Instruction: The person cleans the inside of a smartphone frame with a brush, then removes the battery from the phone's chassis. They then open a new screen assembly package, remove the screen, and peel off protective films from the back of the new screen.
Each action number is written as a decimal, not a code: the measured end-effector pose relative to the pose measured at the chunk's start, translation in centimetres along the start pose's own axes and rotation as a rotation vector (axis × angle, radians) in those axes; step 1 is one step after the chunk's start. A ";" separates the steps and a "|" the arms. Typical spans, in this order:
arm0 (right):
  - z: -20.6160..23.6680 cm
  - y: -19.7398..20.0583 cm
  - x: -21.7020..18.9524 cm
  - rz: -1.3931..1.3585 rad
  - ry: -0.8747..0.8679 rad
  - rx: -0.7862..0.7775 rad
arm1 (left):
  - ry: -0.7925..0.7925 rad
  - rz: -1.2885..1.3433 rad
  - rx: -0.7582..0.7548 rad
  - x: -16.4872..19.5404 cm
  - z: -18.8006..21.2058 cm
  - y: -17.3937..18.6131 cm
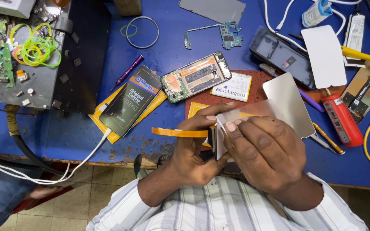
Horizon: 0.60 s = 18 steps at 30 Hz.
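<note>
Over the near edge of the blue workbench (159, 51), both my hands hold a thin silver metal plate (287, 102). My left hand (195, 149) grips its lower left end together with a dark strip. An orange tape strip (178, 132) sticks out to the left from those fingers. My right hand (264, 152) lies over the plate's left end, with fingertips pressing on a pale film at its edge. An opened phone frame (195, 77) lies just beyond my hands.
A phone (129, 100) with a white cable rests on a yellow sheet at left. A red tool (342, 119), a white panel (324, 55), a dark phone housing (281, 55), a circuit board (230, 34), a purple screwdriver (127, 72) and a wire ring (142, 32) surround the work area.
</note>
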State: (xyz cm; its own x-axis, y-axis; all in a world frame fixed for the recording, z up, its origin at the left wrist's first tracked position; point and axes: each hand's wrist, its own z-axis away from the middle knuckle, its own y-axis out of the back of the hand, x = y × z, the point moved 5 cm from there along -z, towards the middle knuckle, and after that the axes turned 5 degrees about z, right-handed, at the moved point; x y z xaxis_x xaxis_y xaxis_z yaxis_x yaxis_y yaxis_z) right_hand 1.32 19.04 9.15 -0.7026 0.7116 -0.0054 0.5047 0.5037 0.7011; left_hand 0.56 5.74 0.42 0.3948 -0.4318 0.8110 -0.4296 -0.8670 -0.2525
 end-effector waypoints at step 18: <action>0.0 0.8 0.1 0.094 0.183 -0.017 | -0.036 -0.153 -0.054 0.8 -0.3 0.3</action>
State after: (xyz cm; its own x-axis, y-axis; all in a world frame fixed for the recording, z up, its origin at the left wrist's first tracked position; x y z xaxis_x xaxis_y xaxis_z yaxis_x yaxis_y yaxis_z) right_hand 1.67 19.47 9.70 -0.7331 0.6532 0.1893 0.5651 0.4301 0.7041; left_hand 0.50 5.21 1.20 0.4873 -0.3054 0.8181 -0.4051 -0.9090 -0.0980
